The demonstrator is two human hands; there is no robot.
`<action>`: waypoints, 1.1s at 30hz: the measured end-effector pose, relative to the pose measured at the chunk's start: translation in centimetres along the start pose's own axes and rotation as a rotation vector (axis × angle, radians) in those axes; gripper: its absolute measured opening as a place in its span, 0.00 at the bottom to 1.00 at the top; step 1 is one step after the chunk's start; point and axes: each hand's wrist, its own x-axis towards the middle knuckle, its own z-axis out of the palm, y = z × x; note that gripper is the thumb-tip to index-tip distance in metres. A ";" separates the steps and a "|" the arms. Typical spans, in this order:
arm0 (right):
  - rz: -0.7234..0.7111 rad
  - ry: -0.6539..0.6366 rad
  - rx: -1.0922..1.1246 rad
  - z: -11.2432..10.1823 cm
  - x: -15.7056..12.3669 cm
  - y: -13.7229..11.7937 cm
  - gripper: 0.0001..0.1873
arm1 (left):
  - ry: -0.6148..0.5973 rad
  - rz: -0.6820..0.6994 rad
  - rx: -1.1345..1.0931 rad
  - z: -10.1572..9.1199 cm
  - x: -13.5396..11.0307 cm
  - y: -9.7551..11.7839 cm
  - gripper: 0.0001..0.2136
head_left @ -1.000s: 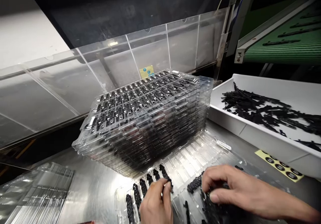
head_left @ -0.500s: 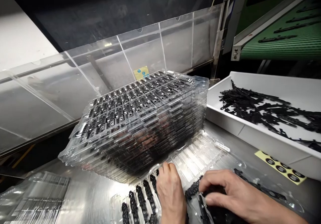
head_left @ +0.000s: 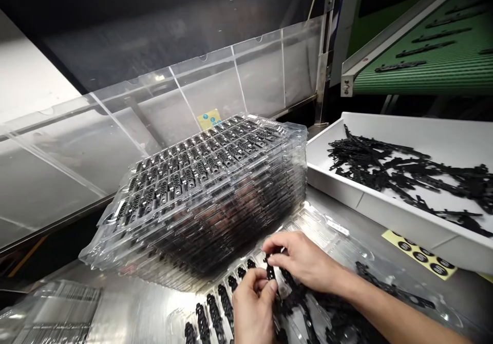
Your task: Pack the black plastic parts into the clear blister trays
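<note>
black part (head_left: 270, 272) pinched between fingertips (head_left: 273, 285)

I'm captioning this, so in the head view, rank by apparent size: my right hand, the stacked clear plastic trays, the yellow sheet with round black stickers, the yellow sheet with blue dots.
Largest first:
Stacked trays
Right hand
Black-stickered yellow sheet
Blue-dotted yellow sheet, seemingly farthest

The tall stack of clear plastic trays (head_left: 239, 200) blocks the way forward; rightward, the right hand (head_left: 304, 264) could pass over the white bin (head_left: 364, 203).
</note>
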 end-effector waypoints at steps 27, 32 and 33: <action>-0.134 -0.084 -0.591 2.6 1.0 3.6 0.15 | 0.211 -0.005 1.196 2.4 0.2 2.9 0.16; -0.013 -0.041 -0.586 3.1 1.3 3.5 0.14 | 0.206 0.021 1.165 2.3 0.3 2.5 0.13; 0.012 -0.030 -0.579 3.0 1.3 3.6 0.15 | 0.209 0.037 1.152 2.2 0.4 2.4 0.13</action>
